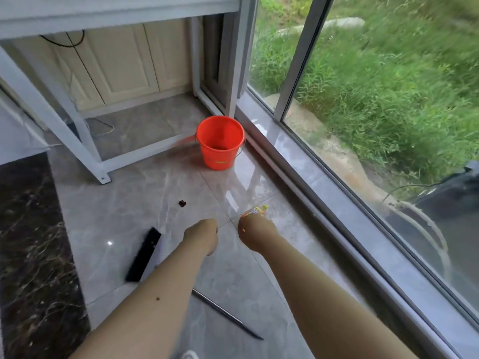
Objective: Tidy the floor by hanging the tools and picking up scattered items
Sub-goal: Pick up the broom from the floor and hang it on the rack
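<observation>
Still early, I judge: right hand (255,235) grasps yellow printed wrapper (256,211); left hand (204,235) clenched, apparently empty; black-bristled broom (143,255) and small dark scrap (182,203) lie mid-frame on grey tiled floor (134,211).

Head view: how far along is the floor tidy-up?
Nothing visibly finished. In hand: the right hand grips a yellow printed wrapper; the left hand is curled, contents unclear. Left: the black brush and a metal rod lie on the floor, unhung, and a small dark scrap sits short of the orange bucket.
</observation>
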A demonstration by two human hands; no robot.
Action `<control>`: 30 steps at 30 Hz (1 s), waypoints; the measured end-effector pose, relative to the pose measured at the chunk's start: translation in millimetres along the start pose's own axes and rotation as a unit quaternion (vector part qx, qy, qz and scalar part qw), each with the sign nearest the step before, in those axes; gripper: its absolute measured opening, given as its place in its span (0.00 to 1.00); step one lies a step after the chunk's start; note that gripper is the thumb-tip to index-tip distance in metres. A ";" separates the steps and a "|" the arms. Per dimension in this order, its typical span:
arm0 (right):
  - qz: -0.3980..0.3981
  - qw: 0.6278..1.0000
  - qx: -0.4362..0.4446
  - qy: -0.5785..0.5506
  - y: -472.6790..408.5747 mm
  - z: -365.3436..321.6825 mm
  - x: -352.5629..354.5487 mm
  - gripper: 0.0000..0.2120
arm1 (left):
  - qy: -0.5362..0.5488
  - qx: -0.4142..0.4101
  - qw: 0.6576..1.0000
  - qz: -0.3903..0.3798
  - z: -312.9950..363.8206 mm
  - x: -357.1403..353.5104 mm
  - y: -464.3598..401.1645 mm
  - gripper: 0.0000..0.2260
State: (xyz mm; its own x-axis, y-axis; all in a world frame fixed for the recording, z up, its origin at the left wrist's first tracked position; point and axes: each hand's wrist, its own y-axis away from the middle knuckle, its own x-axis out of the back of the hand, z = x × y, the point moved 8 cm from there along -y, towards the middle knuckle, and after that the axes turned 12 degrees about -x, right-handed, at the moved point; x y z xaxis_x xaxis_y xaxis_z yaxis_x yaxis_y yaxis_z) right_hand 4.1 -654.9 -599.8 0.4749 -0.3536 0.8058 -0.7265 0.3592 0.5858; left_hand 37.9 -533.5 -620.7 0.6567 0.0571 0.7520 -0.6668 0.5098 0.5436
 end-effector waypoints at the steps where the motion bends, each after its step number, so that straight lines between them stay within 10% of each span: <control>1: -0.012 1.000 -0.003 -0.002 -8.7 5.9 -16.0 0.14 | -0.002 0.000 1.000 -0.008 -3.9 -12.9 -9.2 0.09; 30: -0.181 0.975 -0.122 -0.050 -181.5 105.7 -526.4 0.16 | -0.068 -0.051 0.988 -0.126 -164.6 -476.6 -197.4 0.12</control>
State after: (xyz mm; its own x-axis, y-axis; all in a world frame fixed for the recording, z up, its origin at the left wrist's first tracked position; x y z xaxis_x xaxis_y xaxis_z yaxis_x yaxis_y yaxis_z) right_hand -166.6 -625.3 -1139.5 0.6187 -0.5730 0.5376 -0.3743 0.3866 0.8429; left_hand -85.5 -520.1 -1147.8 0.7392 -0.1962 0.6442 -0.4436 0.5778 0.6851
